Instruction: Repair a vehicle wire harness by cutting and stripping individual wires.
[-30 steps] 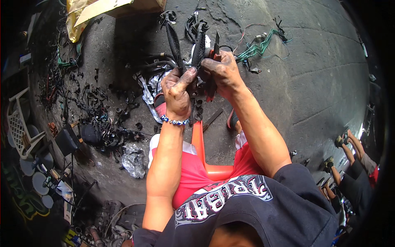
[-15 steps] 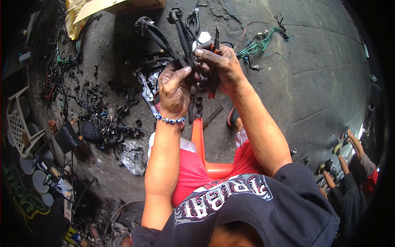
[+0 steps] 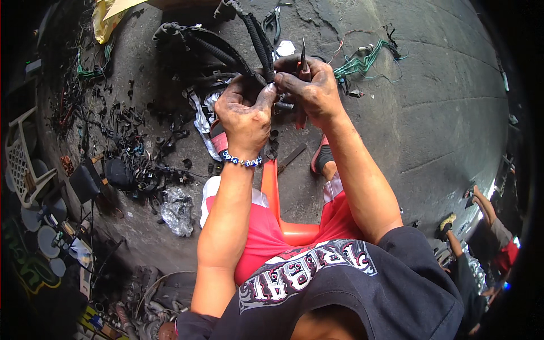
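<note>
The person sits on an orange stool (image 3: 283, 209) in red shorts and a dark printed shirt, both forearms reaching up from the lower edge. The left hand (image 3: 245, 116), with a bead bracelet (image 3: 242, 161) at the wrist, is closed around a black wrapped cable bundle (image 3: 258, 42), its thumb pressed against the bundle's near end. The right hand (image 3: 311, 90) is closed on small red-handled pliers (image 3: 304, 63), tips pointing away, held right against the same end of the bundle; both hands are smeared black and touch each other over the cable. The bundle runs away and to the left, looping over the concrete floor (image 3: 430, 113).

Under the hands lie a dark flat strip (image 3: 292, 157) and crumpled grey plastic wrap (image 3: 201, 116). A sandalled foot (image 3: 323, 158) rests beside the stool.

To the left, black cable scraps (image 3: 133, 147) are strewn across the floor, with a crumpled clear bag (image 3: 177, 211) near them. A white plastic crate (image 3: 22, 164) stands at the far left edge; what is in it cannot be told. Beyond the hands lies a tangle of green wires (image 3: 362, 63), and a yellow bag (image 3: 105, 20) sits at the top left. At the right edge another person (image 3: 487, 238) crouches.
</note>
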`<action>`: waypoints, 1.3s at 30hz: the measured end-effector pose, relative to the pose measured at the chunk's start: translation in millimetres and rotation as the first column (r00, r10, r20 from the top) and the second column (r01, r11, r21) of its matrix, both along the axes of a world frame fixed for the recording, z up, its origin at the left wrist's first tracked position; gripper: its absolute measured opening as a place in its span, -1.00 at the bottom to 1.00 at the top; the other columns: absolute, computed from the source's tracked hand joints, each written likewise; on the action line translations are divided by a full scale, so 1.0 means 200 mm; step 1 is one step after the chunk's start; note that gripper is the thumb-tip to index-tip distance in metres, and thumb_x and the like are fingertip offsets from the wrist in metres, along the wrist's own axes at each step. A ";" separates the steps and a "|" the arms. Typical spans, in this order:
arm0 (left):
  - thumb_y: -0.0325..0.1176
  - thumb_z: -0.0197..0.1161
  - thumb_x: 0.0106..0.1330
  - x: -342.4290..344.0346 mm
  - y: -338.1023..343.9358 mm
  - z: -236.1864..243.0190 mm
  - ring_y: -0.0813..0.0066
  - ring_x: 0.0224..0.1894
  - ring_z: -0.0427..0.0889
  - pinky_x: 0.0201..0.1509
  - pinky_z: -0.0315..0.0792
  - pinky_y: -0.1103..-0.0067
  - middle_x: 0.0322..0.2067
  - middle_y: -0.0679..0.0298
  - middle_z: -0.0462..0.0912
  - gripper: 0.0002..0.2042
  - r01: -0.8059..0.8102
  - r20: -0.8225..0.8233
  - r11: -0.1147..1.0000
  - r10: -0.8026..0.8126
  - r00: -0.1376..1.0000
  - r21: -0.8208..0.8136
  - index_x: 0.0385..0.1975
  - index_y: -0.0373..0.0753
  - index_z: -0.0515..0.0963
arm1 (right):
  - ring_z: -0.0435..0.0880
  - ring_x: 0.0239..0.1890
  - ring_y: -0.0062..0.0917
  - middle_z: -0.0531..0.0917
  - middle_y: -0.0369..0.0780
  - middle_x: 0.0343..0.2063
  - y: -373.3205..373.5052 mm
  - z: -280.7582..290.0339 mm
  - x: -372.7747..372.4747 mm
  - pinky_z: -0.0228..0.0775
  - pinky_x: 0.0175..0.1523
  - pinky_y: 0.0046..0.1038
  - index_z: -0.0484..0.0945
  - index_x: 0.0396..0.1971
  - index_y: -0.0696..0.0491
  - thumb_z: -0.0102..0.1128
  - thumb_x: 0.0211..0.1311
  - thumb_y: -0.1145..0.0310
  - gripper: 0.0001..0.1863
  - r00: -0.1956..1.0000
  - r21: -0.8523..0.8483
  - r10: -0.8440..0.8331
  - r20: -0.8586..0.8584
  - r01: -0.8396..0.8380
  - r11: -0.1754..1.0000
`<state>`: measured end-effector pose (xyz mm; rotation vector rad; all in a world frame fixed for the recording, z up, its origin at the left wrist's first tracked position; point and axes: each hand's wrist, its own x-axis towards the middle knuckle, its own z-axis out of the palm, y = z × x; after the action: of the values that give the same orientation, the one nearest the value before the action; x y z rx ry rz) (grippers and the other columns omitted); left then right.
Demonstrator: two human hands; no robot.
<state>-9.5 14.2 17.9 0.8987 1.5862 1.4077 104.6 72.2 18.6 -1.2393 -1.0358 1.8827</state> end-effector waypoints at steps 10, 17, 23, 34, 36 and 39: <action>-0.56 0.11 0.11 -0.02 0.00 0.00 0.57 -0.48 0.57 -0.40 0.47 0.68 -0.46 0.18 0.59 -0.88 0.260 0.223 0.951 -0.220 0.950 -0.169 -0.37 -0.45 0.48 | 0.44 -0.63 -0.73 0.51 -0.36 -0.67 0.05 -0.08 0.06 0.24 -0.53 -0.70 0.50 -0.53 0.14 0.22 -0.05 0.48 -0.91 0.992 -0.166 -0.073 -0.098 0.056 0.984; -0.48 0.08 0.21 -0.04 0.02 -0.03 0.71 -0.56 0.43 -0.50 0.33 0.77 -0.48 0.26 0.56 -0.88 0.154 0.264 0.941 -0.073 0.962 -0.301 -0.38 -0.42 0.47 | 0.45 -0.55 -0.61 0.48 -0.26 -0.54 0.05 -0.09 0.07 0.38 -0.40 -0.57 0.24 -0.08 0.15 0.16 -0.02 0.46 -0.53 0.919 -0.438 -0.321 -0.229 0.197 0.877; -0.45 0.08 0.22 -0.10 0.01 -0.08 0.73 -0.62 0.34 -0.52 0.23 0.80 -0.54 0.30 0.55 -0.87 0.038 0.212 0.974 0.011 0.977 -0.223 -0.42 -0.42 0.47 | 0.54 -0.30 -0.34 0.52 -0.04 -0.35 0.00 -0.09 0.06 0.37 -0.17 -0.40 0.26 0.02 0.13 0.12 -0.14 0.46 -0.41 0.881 0.157 0.215 0.421 -0.305 0.939; -0.43 0.07 0.19 -0.09 0.02 -0.03 0.66 -0.69 0.44 -0.63 0.23 0.70 -0.66 0.24 0.55 -0.83 0.023 0.106 0.963 0.005 0.994 -0.268 -0.53 -0.41 0.50 | 0.54 -0.40 -0.13 0.54 0.01 -0.49 -0.04 -0.04 0.03 0.36 -0.27 -0.33 0.41 -0.20 0.17 0.00 -0.22 0.52 -0.58 0.710 0.396 0.141 0.690 -0.534 0.747; -0.42 0.07 0.18 -0.09 0.01 -0.06 0.61 -0.68 0.43 -0.61 0.25 0.65 -0.68 0.22 0.54 -0.83 0.075 -0.085 0.976 -0.094 0.992 -0.203 -0.53 -0.40 0.50 | 0.53 -0.42 -0.12 0.54 0.01 -0.52 -0.04 -0.05 0.03 0.36 -0.29 -0.31 0.44 -0.26 0.16 0.01 -0.23 0.52 -0.63 0.685 0.391 0.123 0.718 -0.543 0.743; -0.41 0.07 0.17 -0.06 0.01 -0.04 0.60 -0.67 0.42 -0.58 0.27 0.63 -0.70 0.20 0.52 -0.82 0.071 -0.056 0.971 -0.086 0.995 -0.227 -0.54 -0.40 0.50 | 0.52 -0.43 -0.12 0.53 -0.01 -0.56 -0.04 -0.08 0.04 0.35 -0.32 -0.30 0.47 -0.39 0.13 0.06 -0.25 0.52 -0.73 0.596 0.375 0.059 0.801 -0.575 0.727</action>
<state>-21.8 16.5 9.4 0.8688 1.7005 1.1277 111.9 63.5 2.1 -1.4851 -2.2722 1.0019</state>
